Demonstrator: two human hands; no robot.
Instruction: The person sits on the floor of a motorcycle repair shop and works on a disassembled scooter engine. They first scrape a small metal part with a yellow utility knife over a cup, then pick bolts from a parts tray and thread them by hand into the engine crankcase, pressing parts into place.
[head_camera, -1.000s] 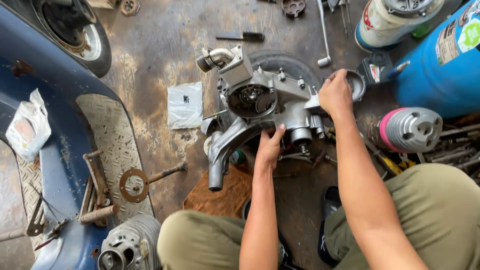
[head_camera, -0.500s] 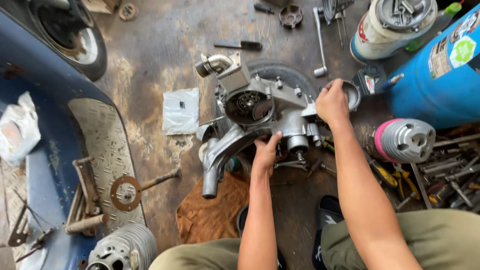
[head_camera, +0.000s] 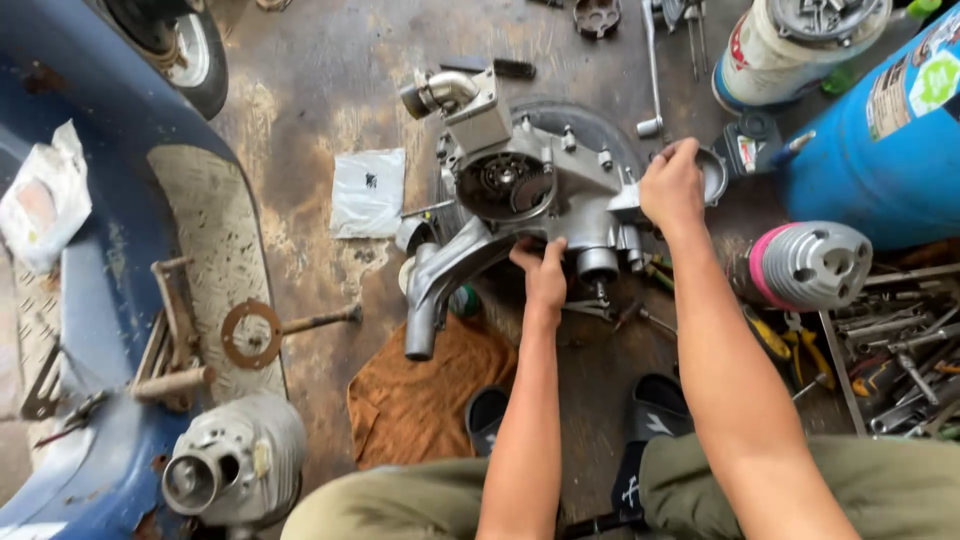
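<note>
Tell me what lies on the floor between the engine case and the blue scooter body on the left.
In the head view, a small clear plastic bag lies on the stained concrete floor between the engine case and the blue scooter body.

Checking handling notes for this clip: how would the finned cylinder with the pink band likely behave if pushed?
The finned cylinder lies on its side, so it would probably roll. It looks like solid cast metal, so likely heavy for its size and stiff. Tools crowd beside it, which might stop it soon.
</note>
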